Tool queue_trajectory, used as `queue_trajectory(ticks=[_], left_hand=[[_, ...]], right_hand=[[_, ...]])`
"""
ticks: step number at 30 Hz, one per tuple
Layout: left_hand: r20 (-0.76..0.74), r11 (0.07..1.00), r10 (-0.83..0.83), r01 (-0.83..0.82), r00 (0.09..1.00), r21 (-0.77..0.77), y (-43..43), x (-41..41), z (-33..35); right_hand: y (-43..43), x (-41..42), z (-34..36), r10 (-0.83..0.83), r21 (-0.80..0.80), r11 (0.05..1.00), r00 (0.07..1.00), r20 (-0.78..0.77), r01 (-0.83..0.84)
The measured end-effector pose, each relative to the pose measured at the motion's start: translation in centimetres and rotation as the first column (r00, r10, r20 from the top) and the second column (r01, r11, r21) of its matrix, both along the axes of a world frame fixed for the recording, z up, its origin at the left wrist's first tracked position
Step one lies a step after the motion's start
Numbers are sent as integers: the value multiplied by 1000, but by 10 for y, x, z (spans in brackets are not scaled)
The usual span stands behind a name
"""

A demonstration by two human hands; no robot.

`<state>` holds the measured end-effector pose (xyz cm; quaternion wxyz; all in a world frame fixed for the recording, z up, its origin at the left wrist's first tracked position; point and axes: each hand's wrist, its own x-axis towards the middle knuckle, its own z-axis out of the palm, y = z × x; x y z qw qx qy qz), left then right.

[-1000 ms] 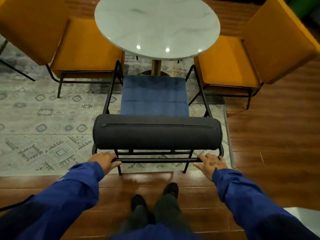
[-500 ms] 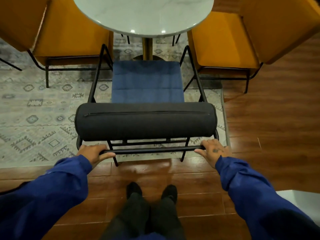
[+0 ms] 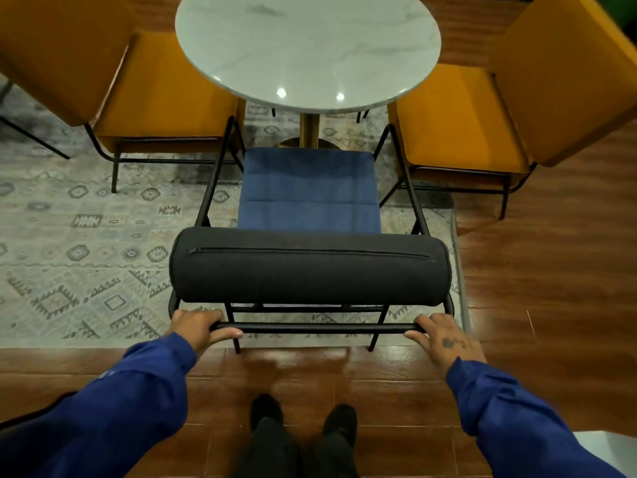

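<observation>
Compared with half a second earlier, the blue-seated chair [image 3: 308,191] is sitting lower in the view and more of the round marble table [image 3: 306,46] is showing at 12 o'clock, while both hands are keeping their places. The person is standing behind the chair, whose seat is pointing toward the table's pedestal and whose dark bolster backrest [image 3: 310,267] is lying across the middle of the view. The left hand [image 3: 200,326] is gripping the black bar [image 3: 310,328] below the bolster at its 7 o'clock end, fingers curled over and thumb under. The right hand [image 3: 444,339] is holding the same bar at its 5 o'clock end, fingers over the top and thumb beneath. Two orange chairs [image 3: 165,98] are flanking the table at 10 and 2 o'clock. The blue-seated chair's front legs are resting on the patterned rug [image 3: 69,253], its rear legs at the rug's edge by the wooden floor [image 3: 551,270].
</observation>
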<state>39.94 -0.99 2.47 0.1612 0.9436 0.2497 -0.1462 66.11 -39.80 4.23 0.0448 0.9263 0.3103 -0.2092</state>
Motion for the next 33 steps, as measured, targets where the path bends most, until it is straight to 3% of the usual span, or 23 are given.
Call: queue_trajectory(ticks=[17, 26, 33], left_hand=[[-8, 999, -23, 24, 1000, 34, -23, -15, -4], [23, 997, 15, -13, 1000, -77, -15, 7, 0], [32, 999, -42, 42, 999, -8, -8, 26, 4]], right_hand=[[-28, -19, 5, 21, -78, 997, 998, -59, -25], [-12, 9, 18, 41, -124, 991, 994, -98, -53], [-1, 33, 20, 60, -193, 978, 991, -120, -82]])
